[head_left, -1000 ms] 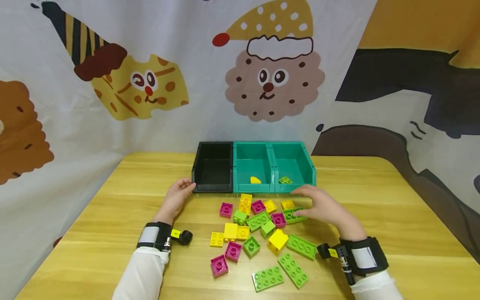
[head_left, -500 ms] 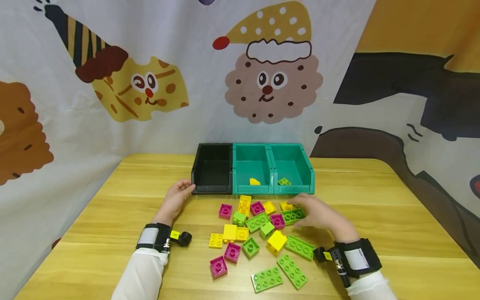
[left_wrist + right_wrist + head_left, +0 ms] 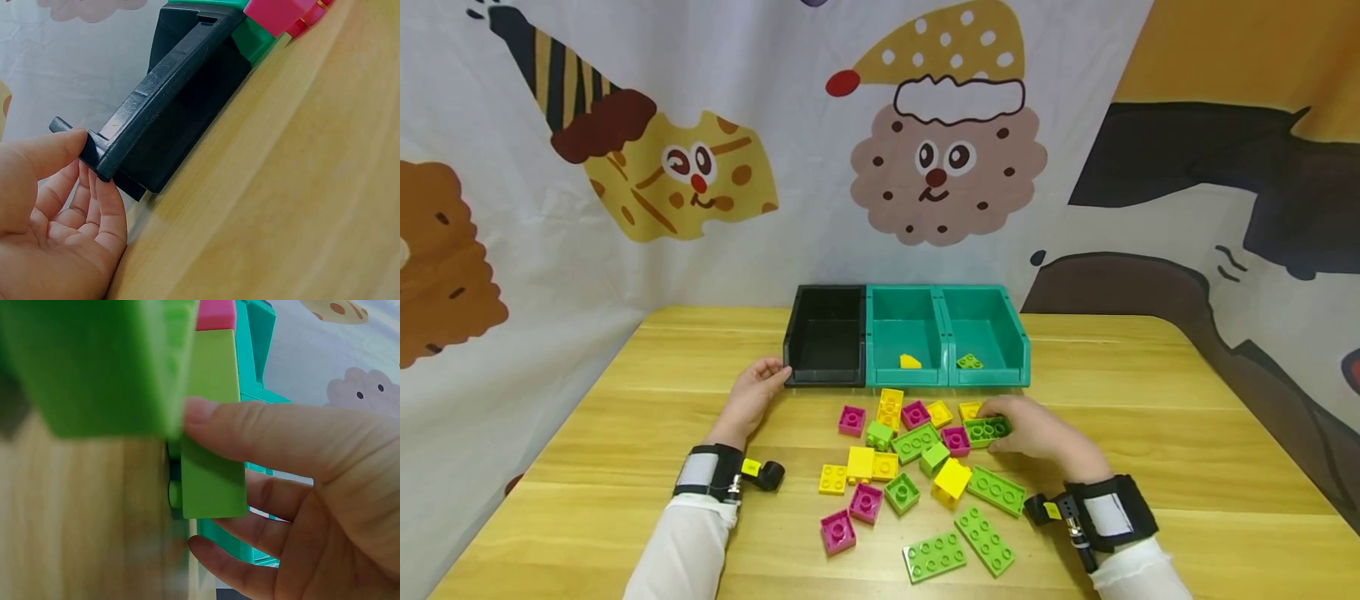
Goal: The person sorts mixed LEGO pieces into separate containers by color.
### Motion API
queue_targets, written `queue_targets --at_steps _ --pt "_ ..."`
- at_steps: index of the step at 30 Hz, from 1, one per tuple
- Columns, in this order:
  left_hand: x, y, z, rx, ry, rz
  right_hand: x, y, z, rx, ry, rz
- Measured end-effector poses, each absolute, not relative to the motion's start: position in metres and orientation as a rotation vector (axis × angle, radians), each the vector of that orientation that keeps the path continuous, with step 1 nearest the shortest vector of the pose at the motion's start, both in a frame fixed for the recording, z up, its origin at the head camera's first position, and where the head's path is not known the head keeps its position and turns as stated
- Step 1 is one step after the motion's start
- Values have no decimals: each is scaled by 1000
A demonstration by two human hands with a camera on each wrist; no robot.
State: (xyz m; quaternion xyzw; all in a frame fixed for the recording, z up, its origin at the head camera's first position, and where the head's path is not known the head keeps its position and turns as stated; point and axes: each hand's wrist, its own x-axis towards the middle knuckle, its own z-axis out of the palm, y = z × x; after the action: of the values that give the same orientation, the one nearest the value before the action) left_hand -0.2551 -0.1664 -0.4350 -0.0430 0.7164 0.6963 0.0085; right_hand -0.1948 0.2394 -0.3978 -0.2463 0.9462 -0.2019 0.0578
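My left hand (image 3: 752, 402) is at the near left corner of the black bin (image 3: 826, 375). In the left wrist view its thumb lies on the bin's edge and the fingers curl beneath, pinching it. On the right, my right hand (image 3: 1037, 429) holds a lime green building brick (image 3: 987, 432) by its right end, thumb on the near side and fingers behind. The brick has its hollow underside up; its studs point down to the table in the right wrist view. A yellow brick (image 3: 969, 410) sits just behind it and a magenta brick (image 3: 956, 442) to its left.
Two teal bins (image 3: 907, 378) adjoin the black one; the middle holds a yellow piece (image 3: 910, 362), the right a green piece (image 3: 970, 362). Several green, yellow and magenta bricks lie scattered on the wooden table (image 3: 760, 550). A printed cloth (image 3: 820, 250) hangs behind.
My right hand has come down and left, and its fingers have closed on the green brick. The left hand has stayed at the black bin.
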Motion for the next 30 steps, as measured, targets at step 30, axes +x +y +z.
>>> queue_targets --at_steps 30 --pt "-257 -166 -440 -114 2246 2208 -196 247 -382 -763 2923 -789"
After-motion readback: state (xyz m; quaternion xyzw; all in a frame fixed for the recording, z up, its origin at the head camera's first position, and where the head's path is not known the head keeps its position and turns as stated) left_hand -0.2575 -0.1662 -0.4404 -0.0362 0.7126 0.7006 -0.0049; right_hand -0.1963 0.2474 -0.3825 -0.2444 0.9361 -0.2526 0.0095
